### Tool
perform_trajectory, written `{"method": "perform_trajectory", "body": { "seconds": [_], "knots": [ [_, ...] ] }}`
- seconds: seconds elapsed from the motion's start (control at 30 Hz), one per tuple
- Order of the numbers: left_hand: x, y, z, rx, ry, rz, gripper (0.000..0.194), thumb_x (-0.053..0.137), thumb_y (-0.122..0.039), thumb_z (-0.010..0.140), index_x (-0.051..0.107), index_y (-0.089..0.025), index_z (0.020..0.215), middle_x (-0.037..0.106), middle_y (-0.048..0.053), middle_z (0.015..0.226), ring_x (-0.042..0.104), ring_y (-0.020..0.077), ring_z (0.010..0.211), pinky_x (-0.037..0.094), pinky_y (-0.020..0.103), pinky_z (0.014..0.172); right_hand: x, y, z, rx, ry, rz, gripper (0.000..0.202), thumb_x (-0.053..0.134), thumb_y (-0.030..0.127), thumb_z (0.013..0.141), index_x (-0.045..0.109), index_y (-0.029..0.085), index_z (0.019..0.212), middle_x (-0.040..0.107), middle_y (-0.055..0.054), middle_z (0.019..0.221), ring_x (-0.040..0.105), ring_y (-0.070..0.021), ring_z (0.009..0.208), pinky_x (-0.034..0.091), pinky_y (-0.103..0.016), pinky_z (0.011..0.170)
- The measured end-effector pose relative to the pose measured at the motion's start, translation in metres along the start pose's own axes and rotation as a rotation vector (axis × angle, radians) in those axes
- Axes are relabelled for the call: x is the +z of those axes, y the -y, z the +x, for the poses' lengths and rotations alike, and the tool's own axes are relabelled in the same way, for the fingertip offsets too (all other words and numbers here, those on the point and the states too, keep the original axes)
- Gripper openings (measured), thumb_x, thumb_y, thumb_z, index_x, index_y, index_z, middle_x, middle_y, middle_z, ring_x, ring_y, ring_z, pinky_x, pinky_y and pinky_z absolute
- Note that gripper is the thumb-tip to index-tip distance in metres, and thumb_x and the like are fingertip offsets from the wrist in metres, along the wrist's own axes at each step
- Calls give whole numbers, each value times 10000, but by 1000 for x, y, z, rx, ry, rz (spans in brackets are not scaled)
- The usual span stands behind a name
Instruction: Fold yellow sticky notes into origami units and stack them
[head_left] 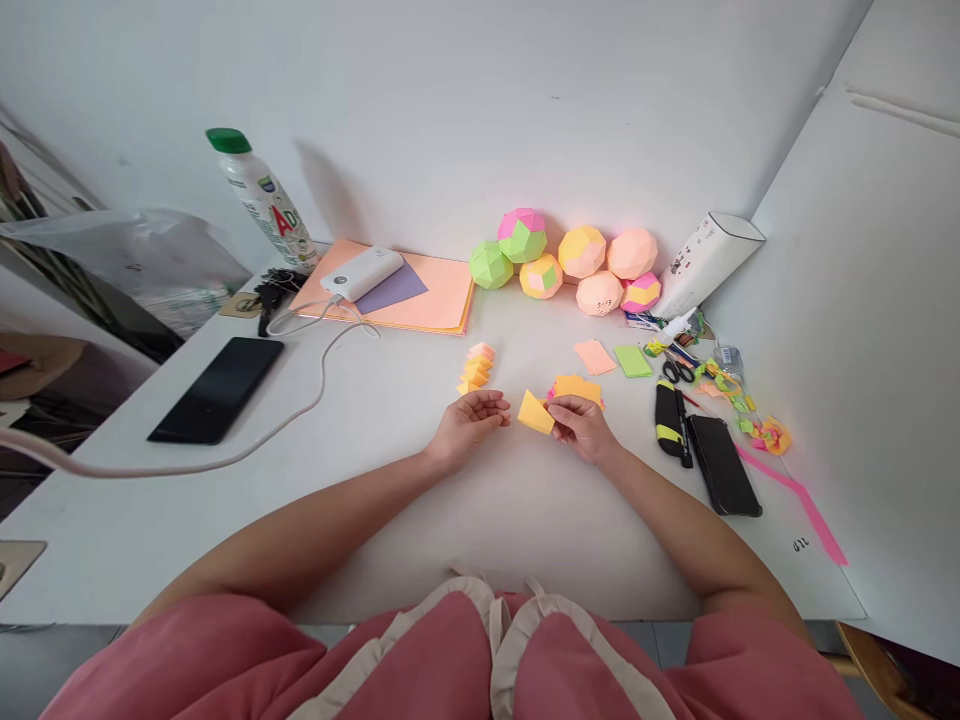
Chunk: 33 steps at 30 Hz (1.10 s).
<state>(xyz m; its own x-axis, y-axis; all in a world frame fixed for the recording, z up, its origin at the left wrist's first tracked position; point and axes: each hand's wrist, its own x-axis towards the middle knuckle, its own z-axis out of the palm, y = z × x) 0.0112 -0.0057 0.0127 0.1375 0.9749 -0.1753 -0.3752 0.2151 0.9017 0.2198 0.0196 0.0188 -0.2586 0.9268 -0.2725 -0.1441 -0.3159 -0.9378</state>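
A small folded piece of yellow paper [535, 412] is pinched by its right edge between the thumb and fingers of my right hand [585, 430]. My left hand [469, 430] is just to the left of it, apart from the paper, its fingers loosely bent and holding nothing I can see. Just behind my left hand stands a row of folded orange and peach paper pieces [476, 368]. Partly hidden behind my right hand lies a stack of yellow-orange paper [579, 388] with some pink at its edge. Farther back lie a peach sheet [595, 357] and a green sheet [633, 361].
Faceted paper balls [582, 252] are piled against the wall. At right lie scissors [678, 371], a utility knife [667, 418], a black case [724, 465] and paper scraps. At left are a phone [217, 390], a power bank [364, 273] with a cable and a bottle [264, 200].
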Motion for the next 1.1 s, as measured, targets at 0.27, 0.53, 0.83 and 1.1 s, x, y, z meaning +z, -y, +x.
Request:
{"method": "perform_trajectory", "body": {
  "seconds": [0.27, 0.53, 0.83, 1.1],
  "knots": [
    [0, 1, 0, 0, 15, -19, 315, 694, -182, 645, 588, -138, 938, 627, 45, 911, 616, 139, 779, 460, 406, 872, 1, 2, -1, 9, 3, 6, 204, 751, 328, 615, 678, 182, 738, 565, 41, 549, 505, -71, 421, 344, -215, 399],
    [2, -3, -2, -28, 22, 25, 286, 709, -207, 637, 594, -143, 891, 616, 27, 858, 605, 124, 721, 476, 391, 825, 2, 3, -1, 15, 15, -14, 215, 753, 332, 606, 673, 182, 738, 597, 31, 610, 502, -66, 424, 356, -222, 403],
    [0, 0, -5, 87, 78, 123, 256, 604, -190, 735, 547, -162, 983, 578, 66, 1015, 582, 167, 918, 431, 423, 913, 3, 0, -2, -55, 69, -115, 230, 733, 342, 638, 671, 164, 770, 577, 25, 577, 519, -81, 447, 362, -216, 399],
    [3, 10, -12, 334, 164, 386, 263, 624, -260, 766, 431, -209, 937, 513, 38, 945, 534, 147, 911, 434, 349, 851, 10, -5, -7, -129, 150, -247, 298, 705, 321, 677, 643, 187, 936, 604, 7, 723, 537, -72, 475, 409, -216, 433]
  ]
}}
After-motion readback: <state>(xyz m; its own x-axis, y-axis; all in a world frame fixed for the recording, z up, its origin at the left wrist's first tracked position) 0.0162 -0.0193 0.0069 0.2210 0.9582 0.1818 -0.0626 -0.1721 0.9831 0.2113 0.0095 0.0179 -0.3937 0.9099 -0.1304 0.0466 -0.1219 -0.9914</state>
